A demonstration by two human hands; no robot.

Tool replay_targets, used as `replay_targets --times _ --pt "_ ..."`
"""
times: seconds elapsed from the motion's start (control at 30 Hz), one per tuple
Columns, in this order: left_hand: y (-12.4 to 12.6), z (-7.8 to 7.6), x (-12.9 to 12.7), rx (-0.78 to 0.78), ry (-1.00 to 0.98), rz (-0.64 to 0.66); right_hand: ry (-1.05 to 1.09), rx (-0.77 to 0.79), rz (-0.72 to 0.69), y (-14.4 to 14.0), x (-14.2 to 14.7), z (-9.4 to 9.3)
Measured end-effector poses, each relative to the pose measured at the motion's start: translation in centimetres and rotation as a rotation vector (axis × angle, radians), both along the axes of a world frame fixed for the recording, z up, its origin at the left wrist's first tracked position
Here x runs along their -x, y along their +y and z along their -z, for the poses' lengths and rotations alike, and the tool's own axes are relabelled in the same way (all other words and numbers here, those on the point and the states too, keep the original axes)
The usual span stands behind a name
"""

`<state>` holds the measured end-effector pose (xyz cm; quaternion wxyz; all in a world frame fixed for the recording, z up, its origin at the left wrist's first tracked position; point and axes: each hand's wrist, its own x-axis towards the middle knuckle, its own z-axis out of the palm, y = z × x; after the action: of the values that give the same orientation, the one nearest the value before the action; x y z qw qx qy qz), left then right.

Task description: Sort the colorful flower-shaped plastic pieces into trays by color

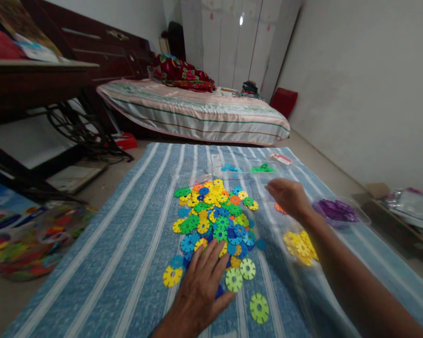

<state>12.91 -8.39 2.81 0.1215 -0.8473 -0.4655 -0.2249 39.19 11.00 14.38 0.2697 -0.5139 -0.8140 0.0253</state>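
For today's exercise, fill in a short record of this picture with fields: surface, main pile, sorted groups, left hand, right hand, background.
surface: blue and white striped cloth spread on the floor
main pile: flat plastic snowflake discs in mixed colours
sorted groups: yellow discs, purple discs in a clear tray, a few green discs and blue discs farther off
left hand: left hand lies flat, fingers on the near edge of the pile
right hand: right hand reaches right of the pile; grip unclear
background: bed with striped sheet

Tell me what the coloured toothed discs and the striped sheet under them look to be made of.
Toothed discs: likely moulded plastic, flat with a slight sheen, uniform bright colours and crisp notched edges. Striped sheet: seemingly woven fabric, matte blue and white, with a speckled weave-like texture.
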Motion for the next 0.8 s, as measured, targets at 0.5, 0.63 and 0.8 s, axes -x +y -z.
replay_targets --times 0.5,0.63,0.8 --pt "0.1 -0.6 -0.9 0.048 -0.107 -0.065 -0.487 0.592 -0.354 -18.3 1.9 6.0" --pt "0.1 -0.9 -0.9 0.044 -0.104 -0.057 -0.511 0.568 -0.256 -16.6 2.2 6.3" --pt "0.0 -1.3 -0.9 0.077 -0.134 -0.038 -0.397 0.482 -0.147 -15.1 2.9 6.3"
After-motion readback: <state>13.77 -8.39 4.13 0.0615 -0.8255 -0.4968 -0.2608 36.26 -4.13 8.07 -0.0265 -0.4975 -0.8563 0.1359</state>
